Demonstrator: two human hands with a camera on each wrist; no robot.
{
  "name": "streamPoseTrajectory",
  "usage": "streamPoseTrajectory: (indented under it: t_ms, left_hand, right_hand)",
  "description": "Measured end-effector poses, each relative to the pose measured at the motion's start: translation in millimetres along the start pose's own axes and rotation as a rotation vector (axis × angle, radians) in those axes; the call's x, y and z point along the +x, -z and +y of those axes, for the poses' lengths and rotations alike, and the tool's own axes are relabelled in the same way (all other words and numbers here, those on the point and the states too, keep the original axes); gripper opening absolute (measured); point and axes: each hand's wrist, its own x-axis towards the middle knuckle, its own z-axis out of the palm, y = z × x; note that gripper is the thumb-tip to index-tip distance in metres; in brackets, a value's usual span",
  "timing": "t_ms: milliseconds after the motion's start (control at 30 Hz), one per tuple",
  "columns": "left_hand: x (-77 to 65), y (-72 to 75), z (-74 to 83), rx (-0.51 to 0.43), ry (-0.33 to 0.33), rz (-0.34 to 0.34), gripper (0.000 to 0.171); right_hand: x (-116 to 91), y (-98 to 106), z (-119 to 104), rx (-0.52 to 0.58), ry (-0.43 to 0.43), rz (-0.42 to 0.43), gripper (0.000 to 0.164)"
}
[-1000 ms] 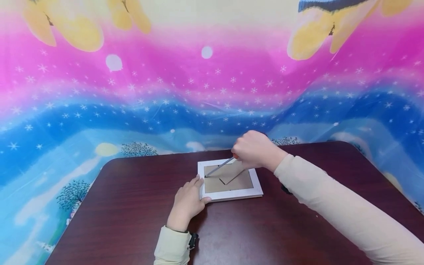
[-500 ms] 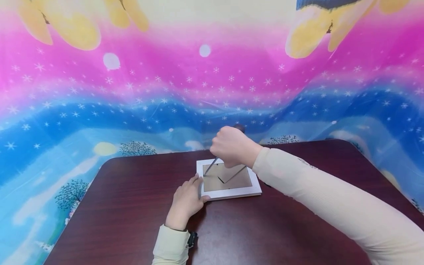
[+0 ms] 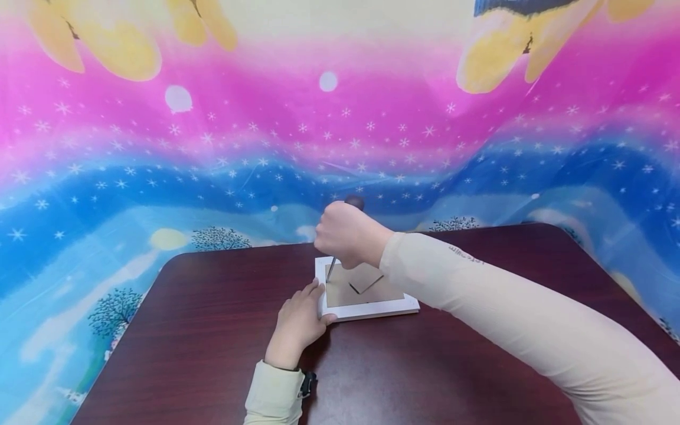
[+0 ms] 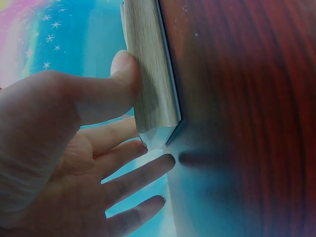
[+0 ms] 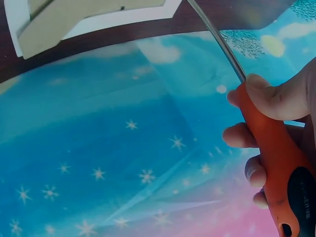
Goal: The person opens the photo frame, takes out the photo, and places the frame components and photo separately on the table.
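A white picture frame (image 3: 372,310) lies on the table with its brown backing board (image 3: 340,295) facing up. A stand flap (image 3: 365,278) shows on that board. My left hand (image 3: 297,324) holds the frame's near left corner, thumb on the wood-coloured side (image 4: 148,64) and fingers along the left edge; the last two are spread apart in the left wrist view. My right hand (image 3: 350,236) grips a screwdriver (image 5: 266,133) by its orange and black handle. The metal shaft (image 3: 332,270) slopes down to the board's left edge, and the right hand hides part of the frame's far side.
A dark red-brown wooden table (image 3: 202,330) carries the frame near its far edge. Right behind it hangs a pink and blue backdrop cloth (image 3: 297,147) printed with snowflakes.
My right hand has swung left and slightly up, bringing the screwdriver from a low slant to a steeper stance, its tip still at the board's left edge. The left hand holds its place.
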Motion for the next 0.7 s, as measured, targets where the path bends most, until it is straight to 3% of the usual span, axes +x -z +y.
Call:
streamPoseTrajectory:
  t_ms: [333,700]
  left_hand:
    - [1.7,0.5,-0.6,0.02,0.016,-0.055,0.068]
    - [0.2,-1.7,-3.0,-0.037,-0.004,-0.021,0.066]
  right_hand:
    - [21.7,19.4,-8.6,-0.173,0.074,-0.003,0.02]
    - [42.4,35.6,-16.4,-0.293,0.131,-0.043,0.026]
